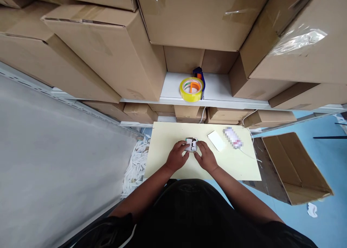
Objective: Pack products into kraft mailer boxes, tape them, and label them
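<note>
Between my two hands, on the cream table, is a small box with white flaps, dark patches and teal edges. My left hand grips its left side, the thumb low and a finger reaching over the top. From the opposite side my right hand holds it with bent fingers and thumb. What lies inside the box is too small to make out. To the right of it lies a flat white rectangular piece. Beyond that is a blurred-out, phone-shaped object with a white cable beside it.
A shelf behind the table carries a yellow tape roll on a blue dispenser, among large cardboard boxes. An open carton stands on the right. White scraps heap up at left, beside a pale wall.
</note>
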`<control>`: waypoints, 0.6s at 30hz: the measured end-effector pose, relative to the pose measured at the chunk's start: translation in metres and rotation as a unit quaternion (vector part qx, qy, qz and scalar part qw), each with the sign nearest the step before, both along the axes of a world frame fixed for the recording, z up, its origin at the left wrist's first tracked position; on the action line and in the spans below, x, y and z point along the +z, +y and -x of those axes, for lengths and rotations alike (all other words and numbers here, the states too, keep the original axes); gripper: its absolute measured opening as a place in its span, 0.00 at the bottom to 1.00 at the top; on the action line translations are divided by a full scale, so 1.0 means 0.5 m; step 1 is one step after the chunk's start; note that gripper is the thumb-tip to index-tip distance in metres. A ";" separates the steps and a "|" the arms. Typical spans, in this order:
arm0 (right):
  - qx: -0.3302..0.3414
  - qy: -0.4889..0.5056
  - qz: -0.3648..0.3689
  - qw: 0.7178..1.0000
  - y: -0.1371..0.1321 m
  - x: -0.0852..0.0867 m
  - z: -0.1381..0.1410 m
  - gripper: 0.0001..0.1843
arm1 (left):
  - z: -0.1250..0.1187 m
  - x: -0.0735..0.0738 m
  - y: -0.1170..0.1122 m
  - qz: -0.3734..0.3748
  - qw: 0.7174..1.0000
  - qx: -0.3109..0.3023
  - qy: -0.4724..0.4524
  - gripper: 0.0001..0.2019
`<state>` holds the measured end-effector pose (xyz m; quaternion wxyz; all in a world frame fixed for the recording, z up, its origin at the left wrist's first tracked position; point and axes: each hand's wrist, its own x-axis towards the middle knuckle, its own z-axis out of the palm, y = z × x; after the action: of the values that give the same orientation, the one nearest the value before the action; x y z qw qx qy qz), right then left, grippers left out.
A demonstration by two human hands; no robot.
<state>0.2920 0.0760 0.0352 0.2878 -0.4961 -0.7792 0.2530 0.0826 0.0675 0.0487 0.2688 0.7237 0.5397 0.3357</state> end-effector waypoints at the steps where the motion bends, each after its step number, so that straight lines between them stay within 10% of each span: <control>1: 0.004 -0.016 -0.006 1.000 0.003 0.000 0.002 0.27 | 0.005 -0.001 0.001 -0.011 1.000 -0.008 0.025 0.17; 10: 0.013 0.007 0.037 0.999 0.003 0.000 0.008 0.25 | 0.010 -0.013 -0.011 0.025 1.000 -0.003 0.005 0.24; 18: -0.102 0.189 0.345 0.914 0.028 -0.069 -0.013 0.43 | -0.025 -0.096 -0.050 0.210 0.965 0.104 -0.118 0.53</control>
<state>0.2985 0.0902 0.0007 0.2648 -0.5846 -0.5195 0.5642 0.0952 0.0426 0.0010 0.4402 0.5461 0.6351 0.3235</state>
